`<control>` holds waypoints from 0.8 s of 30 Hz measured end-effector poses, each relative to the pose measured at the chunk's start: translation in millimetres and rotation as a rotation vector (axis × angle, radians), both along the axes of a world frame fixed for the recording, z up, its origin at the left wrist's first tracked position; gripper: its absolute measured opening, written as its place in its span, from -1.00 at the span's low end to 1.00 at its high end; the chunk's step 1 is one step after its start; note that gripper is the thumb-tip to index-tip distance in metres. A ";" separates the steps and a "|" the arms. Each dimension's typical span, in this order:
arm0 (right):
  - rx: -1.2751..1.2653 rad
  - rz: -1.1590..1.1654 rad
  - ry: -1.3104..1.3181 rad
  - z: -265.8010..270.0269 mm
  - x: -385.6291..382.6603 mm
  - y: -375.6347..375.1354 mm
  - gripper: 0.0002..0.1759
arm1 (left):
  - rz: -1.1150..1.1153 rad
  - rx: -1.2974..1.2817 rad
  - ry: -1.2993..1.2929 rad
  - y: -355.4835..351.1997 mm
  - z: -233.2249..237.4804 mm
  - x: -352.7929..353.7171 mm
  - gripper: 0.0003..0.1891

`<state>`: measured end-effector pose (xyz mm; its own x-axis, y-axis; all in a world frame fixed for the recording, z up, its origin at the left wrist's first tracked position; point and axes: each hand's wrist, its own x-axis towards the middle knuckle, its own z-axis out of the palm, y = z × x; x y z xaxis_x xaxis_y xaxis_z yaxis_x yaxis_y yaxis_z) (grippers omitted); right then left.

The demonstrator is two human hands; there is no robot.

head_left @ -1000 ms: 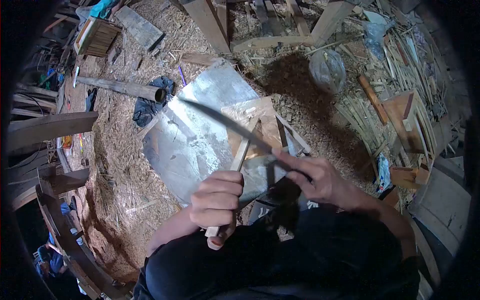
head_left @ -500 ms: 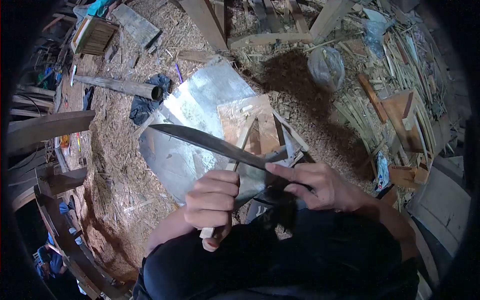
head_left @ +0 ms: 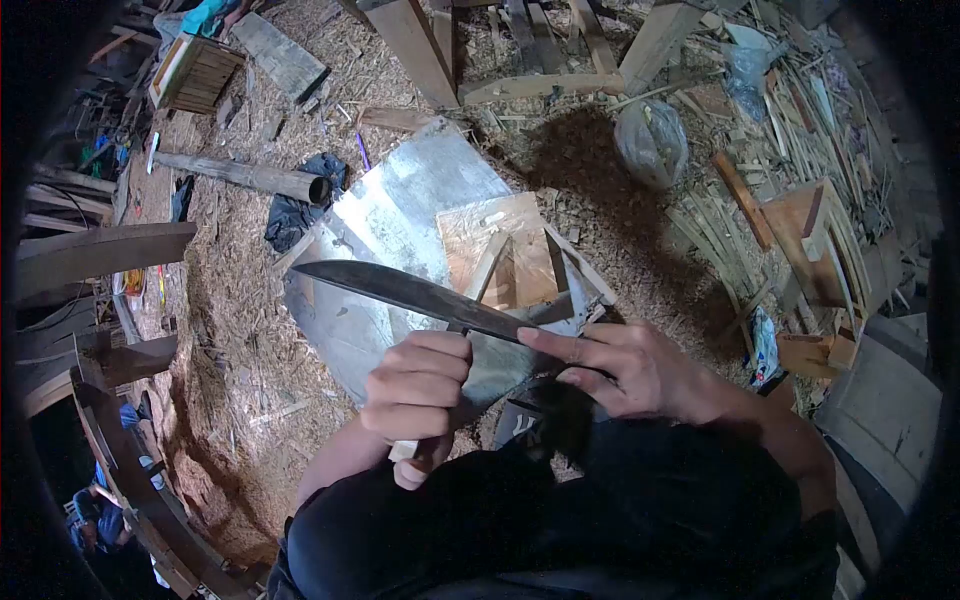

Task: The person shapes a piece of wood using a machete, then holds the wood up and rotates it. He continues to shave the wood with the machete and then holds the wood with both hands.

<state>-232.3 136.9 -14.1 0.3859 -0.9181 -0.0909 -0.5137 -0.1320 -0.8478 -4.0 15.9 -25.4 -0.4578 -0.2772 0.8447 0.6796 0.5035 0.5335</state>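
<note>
- The metal sheet [head_left: 430,165] lies beyond the left hand [head_left: 418,385] and the right hand [head_left: 630,370], with a plywood piece [head_left: 455,225] on it.
- The knife [head_left: 400,290] is gripped by the right hand, which mostly hides the handle; one finger points along the base of the blade. The blade extends leftward, just beyond the left fist. I judge it stiff and rather heavy, to be held only by the handle.
- The wooden stick [head_left: 487,268] is clenched in the left hand, its near end projecting below. It is probably light, stiff and not slippery; the safer hold is well behind the blade.
</note>
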 end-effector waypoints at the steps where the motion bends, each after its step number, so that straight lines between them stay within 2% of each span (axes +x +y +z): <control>1: -0.003 -0.006 -0.002 -0.7 -0.7 0.4 -0.44 | 0.013 0.017 -0.002 -0.5 1.1 0.8 -0.34; 4: -0.072 0.024 -0.109 -5.6 0.0 4.8 -0.45 | 0.001 -0.011 -0.031 2.2 -2.8 -0.8 -0.34; 6: -0.097 0.032 -0.019 -9.9 -1.5 3.2 -0.43 | 0.007 -0.019 -0.023 3.3 -0.7 -2.1 -0.32; 10: -0.068 0.007 -0.005 -2.5 0.9 -0.3 -0.42 | 0.018 0.020 0.010 2.5 0.2 -2.1 -0.32; 17: -0.098 0.030 -0.054 -9.0 3.0 0.7 -0.41 | 0.217 0.047 0.022 20.6 11.5 4.2 -0.44; 19: -0.113 0.023 -0.091 -10.1 6.0 -2.0 -0.41 | 0.239 0.160 0.118 25.0 14.7 7.1 -0.39; 20: -0.129 0.014 -0.100 -8.5 7.2 -3.8 -0.41 | 0.249 0.142 0.181 23.3 16.8 2.5 -0.28; 24: -0.145 0.024 -0.099 3.6 13.6 -11.8 -0.40 | 0.224 0.116 0.134 14.9 29.9 -2.4 -0.21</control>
